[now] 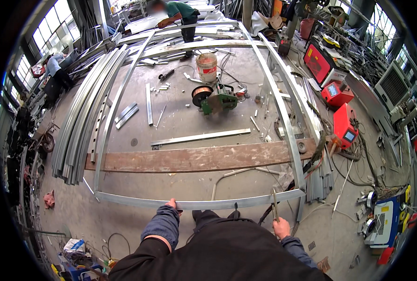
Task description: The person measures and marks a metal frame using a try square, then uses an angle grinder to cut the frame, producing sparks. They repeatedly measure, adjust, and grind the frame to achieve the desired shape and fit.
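Two hands: both busy, kept apart
Left hand [172,204]: pressing on the metal bar [204,204] to steady it
Right hand [280,227]: clamped around a thin rod [275,205], tip near the bar
Bar: near end of frame, above floor

A metal frame [199,204] lies on the floor [180,117] across a long plank [194,159], with a bucket [206,66] and wire spool [202,95] inside it, bundled rails [80,122] left, and probably welding machines [344,124] right.
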`<state>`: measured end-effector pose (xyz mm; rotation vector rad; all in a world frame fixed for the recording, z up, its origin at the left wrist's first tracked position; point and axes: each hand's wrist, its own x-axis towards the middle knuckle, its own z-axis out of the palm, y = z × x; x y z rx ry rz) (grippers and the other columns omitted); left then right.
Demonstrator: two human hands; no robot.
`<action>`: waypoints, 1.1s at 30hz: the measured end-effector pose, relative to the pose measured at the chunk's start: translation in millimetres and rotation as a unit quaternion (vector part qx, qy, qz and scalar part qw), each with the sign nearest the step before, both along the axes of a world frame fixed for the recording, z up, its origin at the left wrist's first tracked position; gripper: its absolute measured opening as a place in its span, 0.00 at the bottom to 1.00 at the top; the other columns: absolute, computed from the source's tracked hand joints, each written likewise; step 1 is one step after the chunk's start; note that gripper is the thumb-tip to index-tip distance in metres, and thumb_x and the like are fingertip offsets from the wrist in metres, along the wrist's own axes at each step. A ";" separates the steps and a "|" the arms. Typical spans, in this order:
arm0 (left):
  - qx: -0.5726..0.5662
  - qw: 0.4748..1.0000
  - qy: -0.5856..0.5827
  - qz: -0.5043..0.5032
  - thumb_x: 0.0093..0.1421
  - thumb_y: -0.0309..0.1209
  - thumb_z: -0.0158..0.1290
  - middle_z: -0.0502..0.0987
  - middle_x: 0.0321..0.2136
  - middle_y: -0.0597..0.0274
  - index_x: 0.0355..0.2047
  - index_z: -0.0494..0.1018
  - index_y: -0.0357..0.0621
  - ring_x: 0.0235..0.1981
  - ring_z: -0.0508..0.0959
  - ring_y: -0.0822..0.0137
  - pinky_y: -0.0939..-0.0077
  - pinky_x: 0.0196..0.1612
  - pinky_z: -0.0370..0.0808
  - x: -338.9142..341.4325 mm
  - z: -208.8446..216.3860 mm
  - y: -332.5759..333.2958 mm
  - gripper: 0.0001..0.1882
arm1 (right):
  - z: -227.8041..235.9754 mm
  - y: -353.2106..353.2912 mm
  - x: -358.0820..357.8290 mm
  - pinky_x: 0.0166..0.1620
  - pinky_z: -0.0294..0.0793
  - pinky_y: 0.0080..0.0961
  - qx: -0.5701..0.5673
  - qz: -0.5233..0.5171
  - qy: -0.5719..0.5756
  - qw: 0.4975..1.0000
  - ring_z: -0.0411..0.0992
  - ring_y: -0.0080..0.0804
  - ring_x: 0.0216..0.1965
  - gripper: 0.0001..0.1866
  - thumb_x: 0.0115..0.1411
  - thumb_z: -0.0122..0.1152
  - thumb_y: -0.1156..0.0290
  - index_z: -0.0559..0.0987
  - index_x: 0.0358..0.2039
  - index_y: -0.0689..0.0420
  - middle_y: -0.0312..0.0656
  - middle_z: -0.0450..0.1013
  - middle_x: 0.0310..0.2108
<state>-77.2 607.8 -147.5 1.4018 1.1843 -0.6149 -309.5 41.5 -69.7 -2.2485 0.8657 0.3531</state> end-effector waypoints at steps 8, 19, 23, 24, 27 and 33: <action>0.026 1.000 0.003 0.000 0.67 0.49 0.48 0.79 0.47 0.41 0.56 0.72 0.39 0.42 0.83 0.42 0.41 0.38 0.82 5.6 -21.3 1.8 0.28 | 4.7 3.1 0.9 0.44 0.77 0.50 -0.014 0.004 -0.011 1.000 0.80 0.59 0.41 0.16 0.65 0.56 0.57 0.85 0.39 0.55 0.52 0.82 0.33; -0.020 0.999 0.030 -0.003 0.67 0.54 0.51 0.78 0.53 0.52 0.59 0.71 0.48 0.48 0.81 0.48 0.46 0.51 0.76 3.6 -24.3 -10.6 0.29 | -3.7 -6.7 -1.5 0.44 0.77 0.47 -0.058 0.008 0.007 0.998 0.81 0.54 0.40 0.17 0.64 0.56 0.57 0.85 0.42 0.54 0.48 0.83 0.32; 0.023 0.999 0.025 0.012 0.70 0.54 0.49 0.81 0.47 0.45 0.58 0.72 0.42 0.40 0.84 0.46 0.48 0.41 0.81 5.0 -25.5 12.3 0.30 | 0.2 4.3 12.3 0.43 0.79 0.43 -0.018 0.000 0.026 1.000 0.82 0.51 0.39 0.17 0.64 0.57 0.58 0.85 0.45 0.53 0.48 0.83 0.32; 0.012 0.999 0.036 0.003 0.68 0.54 0.50 0.81 0.47 0.50 0.58 0.73 0.46 0.41 0.84 0.49 0.49 0.45 0.79 6.0 -27.1 11.8 0.29 | 2.8 5.1 12.3 0.43 0.79 0.42 -0.011 -0.006 0.032 0.999 0.82 0.51 0.38 0.16 0.64 0.57 0.58 0.85 0.45 0.53 0.49 0.83 0.32; 0.006 0.999 0.047 0.012 0.69 0.53 0.50 0.82 0.44 0.49 0.56 0.74 0.44 0.40 0.84 0.49 0.47 0.42 0.80 7.1 -36.0 -5.9 0.28 | -0.2 -6.1 3.6 0.41 0.78 0.44 -0.027 0.015 0.029 0.999 0.81 0.52 0.35 0.17 0.65 0.58 0.58 0.84 0.44 0.58 0.51 0.82 0.30; 0.134 0.981 0.044 -0.135 0.70 0.52 0.44 0.84 0.43 0.44 0.52 0.77 0.34 0.39 0.87 0.50 0.54 0.40 0.83 3.6 -61.9 47.0 0.31 | -20.1 2.8 6.9 0.40 0.76 0.41 0.043 -0.004 0.017 0.999 0.81 0.45 0.33 0.16 0.66 0.55 0.61 0.85 0.45 0.56 0.48 0.81 0.28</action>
